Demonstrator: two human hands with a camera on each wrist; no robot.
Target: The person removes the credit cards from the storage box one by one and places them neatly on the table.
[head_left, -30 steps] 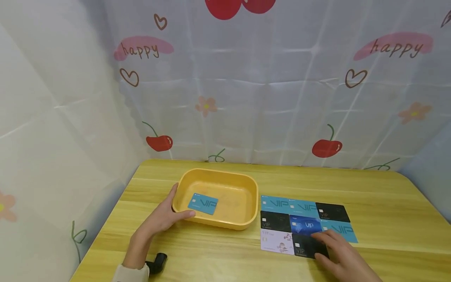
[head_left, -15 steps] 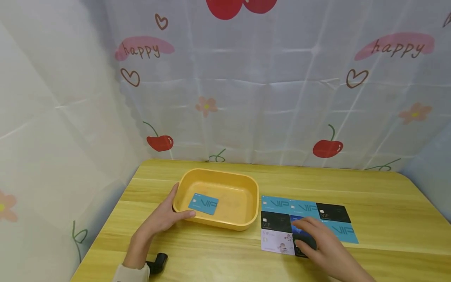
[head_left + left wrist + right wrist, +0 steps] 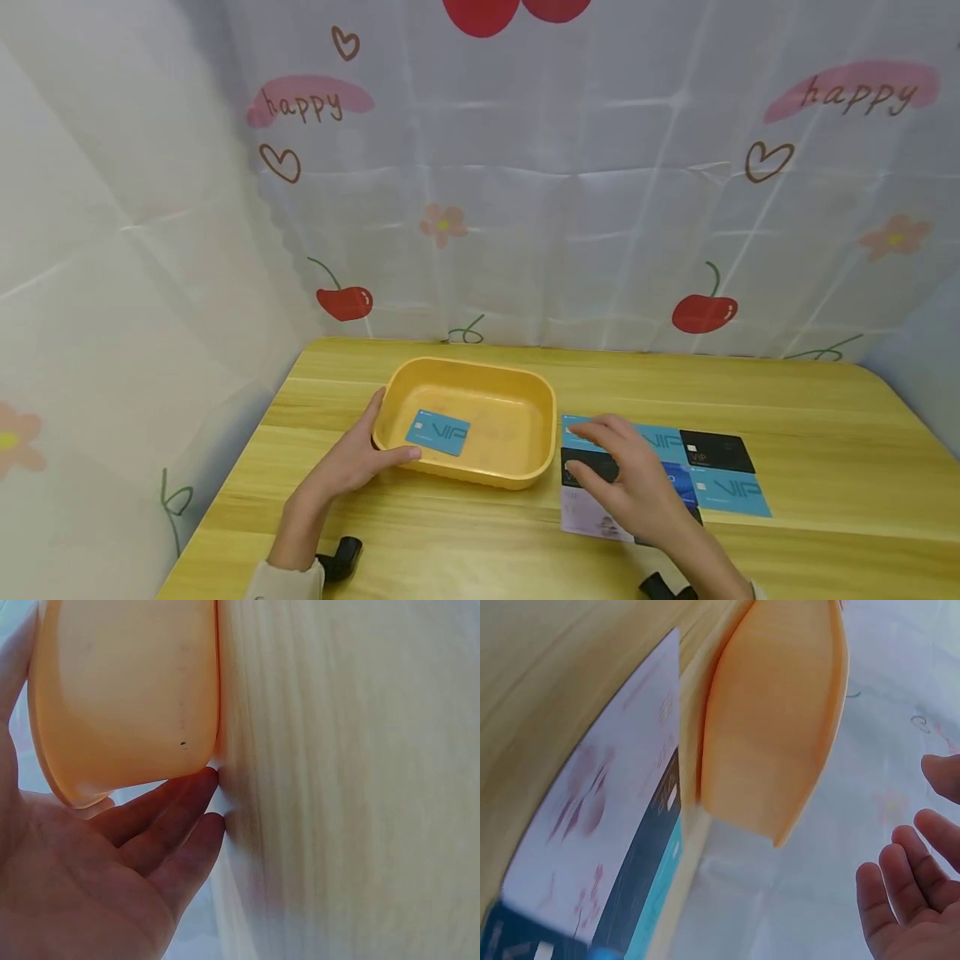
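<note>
My left hand (image 3: 351, 467) holds a yellow plastic tub (image 3: 532, 433) at its left end, thumb along the front rim and fingers against the side. A light-blue VIP card (image 3: 438, 432) lies inside. Right of the tub, several VIP cards lie flat in rows. Among them are a light-blue card (image 3: 666, 442), a black card (image 3: 716, 452), a dark-blue card (image 3: 681, 482) and a white patterned card (image 3: 592, 802). Over the left part of these cards hovers my right hand (image 3: 637, 483), thumb and fingers apart with nothing between them. It partly hides several cards.
The wooden table (image 3: 450, 542) meets a printed cloth backdrop (image 3: 585, 250) behind, and more cloth hangs at the left (image 3: 150, 292). Black pieces show beside the left wrist (image 3: 342, 560) and the right wrist (image 3: 660, 586).
My right hand has moved left and away from me, from the near black card to above the left cards. The left hand, tub and card inside have stayed put.
</note>
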